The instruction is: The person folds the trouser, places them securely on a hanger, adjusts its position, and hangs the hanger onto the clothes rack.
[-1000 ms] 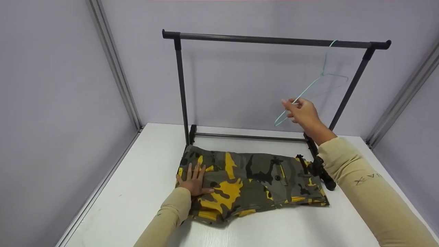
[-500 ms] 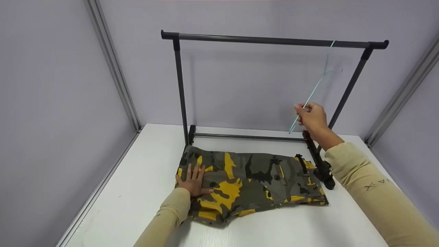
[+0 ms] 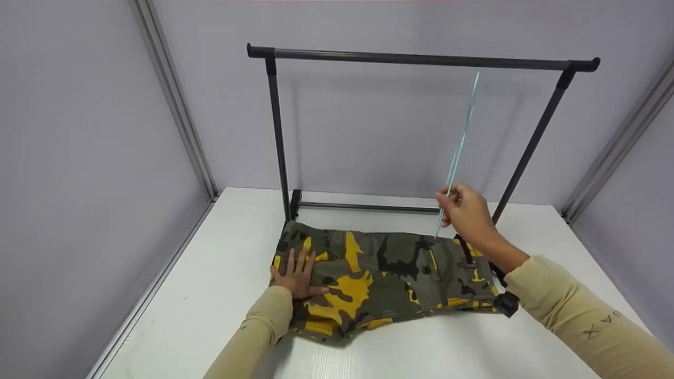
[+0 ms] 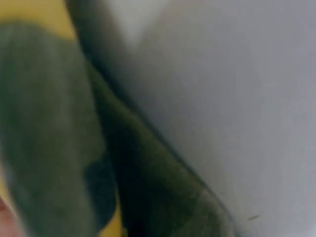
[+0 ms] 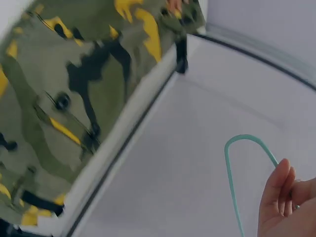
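Observation:
Camouflage trousers [image 3: 389, 295] in grey, black and yellow lie folded on the white table. My left hand [image 3: 297, 279] rests flat on their left end with the fingers spread. My right hand [image 3: 468, 213] pinches a thin mint-green clothes hanger [image 3: 457, 152] near its lower end. Seen almost edge-on, the hanger leans upright just above the trousers' far edge, and its top is below the rack's bar. In the right wrist view, the rounded end of the hanger [image 5: 228, 163] juts out from the fingertips. A blurred part of the trousers [image 4: 49, 113] fills the left wrist view's left side.
A dark metal clothes rack [image 3: 379, 58] stands behind the trousers, and its right foot [image 3: 506, 304] reaches forward past their right end. Pale wall panels with metal corner posts [image 3: 179, 100] enclose the table [image 3: 195, 300] on the left, back and right.
My right hand first drew the hanger to the right while it hung on the bar. The hanger has since come off the bar and moved down and left. My left hand has stayed put.

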`<control>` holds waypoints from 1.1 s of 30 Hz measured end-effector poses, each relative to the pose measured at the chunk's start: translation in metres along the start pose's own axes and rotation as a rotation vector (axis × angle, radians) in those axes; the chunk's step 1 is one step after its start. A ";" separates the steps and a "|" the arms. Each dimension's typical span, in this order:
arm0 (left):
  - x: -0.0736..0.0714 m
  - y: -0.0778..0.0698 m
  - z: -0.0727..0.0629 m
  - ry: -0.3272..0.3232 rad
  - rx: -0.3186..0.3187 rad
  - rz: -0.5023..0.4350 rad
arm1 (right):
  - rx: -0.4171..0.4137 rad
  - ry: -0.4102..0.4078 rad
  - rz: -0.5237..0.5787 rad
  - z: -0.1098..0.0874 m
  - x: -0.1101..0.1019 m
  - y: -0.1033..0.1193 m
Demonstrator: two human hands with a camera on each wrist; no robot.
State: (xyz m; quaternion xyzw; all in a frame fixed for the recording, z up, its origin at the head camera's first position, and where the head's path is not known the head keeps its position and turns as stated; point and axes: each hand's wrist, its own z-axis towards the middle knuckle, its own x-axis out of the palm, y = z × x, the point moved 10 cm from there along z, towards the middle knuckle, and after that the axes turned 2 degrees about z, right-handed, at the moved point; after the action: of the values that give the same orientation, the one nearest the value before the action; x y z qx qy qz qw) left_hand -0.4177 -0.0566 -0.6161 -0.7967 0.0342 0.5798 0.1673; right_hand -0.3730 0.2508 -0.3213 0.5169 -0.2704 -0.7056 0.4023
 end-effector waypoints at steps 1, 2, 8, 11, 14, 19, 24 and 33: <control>-0.001 0.000 0.000 0.002 -0.003 0.000 | 0.013 0.025 0.011 -0.008 0.008 -0.001; -0.001 0.001 0.000 0.003 -0.005 -0.001 | 0.027 0.050 0.034 -0.016 0.016 -0.005; 0.001 0.000 0.000 0.016 -0.006 -0.011 | 0.143 0.206 0.198 -0.049 0.057 -0.065; 0.001 0.000 -0.001 0.021 -0.007 -0.020 | 0.190 0.279 0.239 -0.065 0.073 -0.086; 0.000 0.001 -0.001 0.021 -0.013 -0.019 | 0.234 0.330 0.284 -0.080 0.087 -0.101; 0.000 0.000 -0.002 0.019 -0.016 -0.015 | 0.342 0.390 0.416 -0.106 0.111 -0.117; 0.003 -0.002 -0.001 0.029 -0.010 -0.029 | 0.497 0.434 0.574 -0.130 0.130 -0.136; 0.004 0.002 0.002 0.035 -0.017 -0.036 | 0.693 0.529 0.607 -0.167 0.150 -0.168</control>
State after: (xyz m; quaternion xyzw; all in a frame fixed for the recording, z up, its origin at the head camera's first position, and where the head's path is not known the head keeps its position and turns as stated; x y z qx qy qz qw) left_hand -0.4187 -0.0571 -0.6203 -0.8087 0.0179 0.5628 0.1703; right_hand -0.2850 0.2187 -0.5854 0.6784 -0.5143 -0.2723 0.4485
